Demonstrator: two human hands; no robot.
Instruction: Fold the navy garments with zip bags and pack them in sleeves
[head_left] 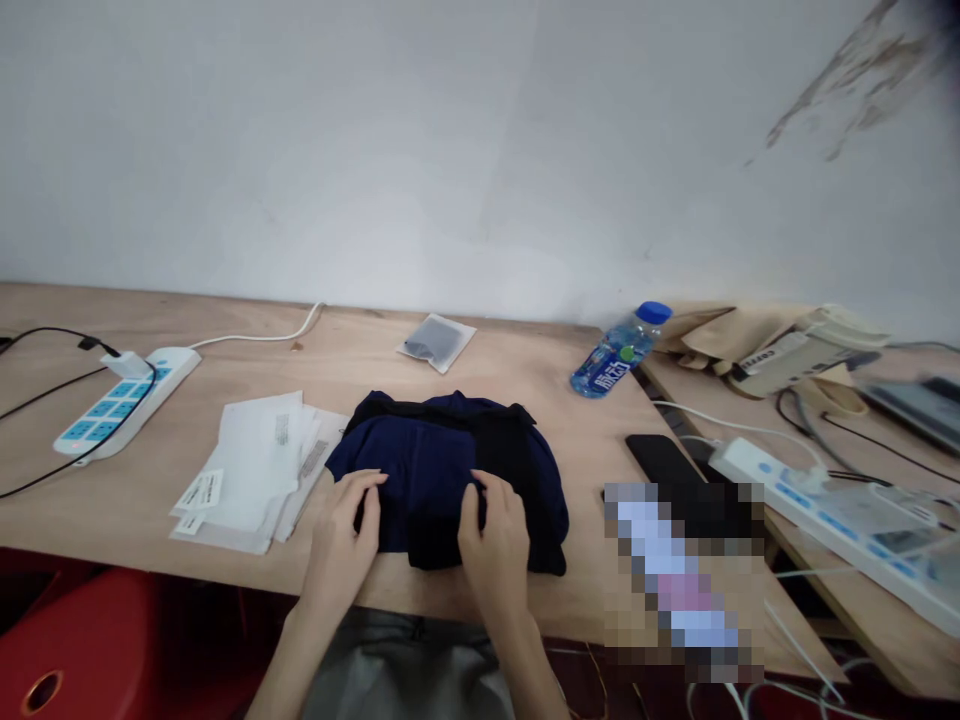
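A soft pile of navy and black cloth (431, 455), which looks like folded clothing, lies in front of me near the table's front edge. My left hand (346, 530) rests at its left front side, fingers curved and thumb a little apart from the index finger. On the front right part, my right hand (495, 530) lies in a similar loose curve against the black and navy fabric. Neither hand visibly lifts any cloth. Just left of the pile is a loose stack of white plastic bags (255, 460) with printed labels.
A small packet (437, 342) lies behind the cloth. A blue-capped bottle (621, 350) stands tilted-looking at the back right. Power strips lie left (124, 405) and right (832, 530) with cables. A black phone-like slab (664, 465) and a blurred-out item (679, 585) are at right; a red stool (75, 640) is below.
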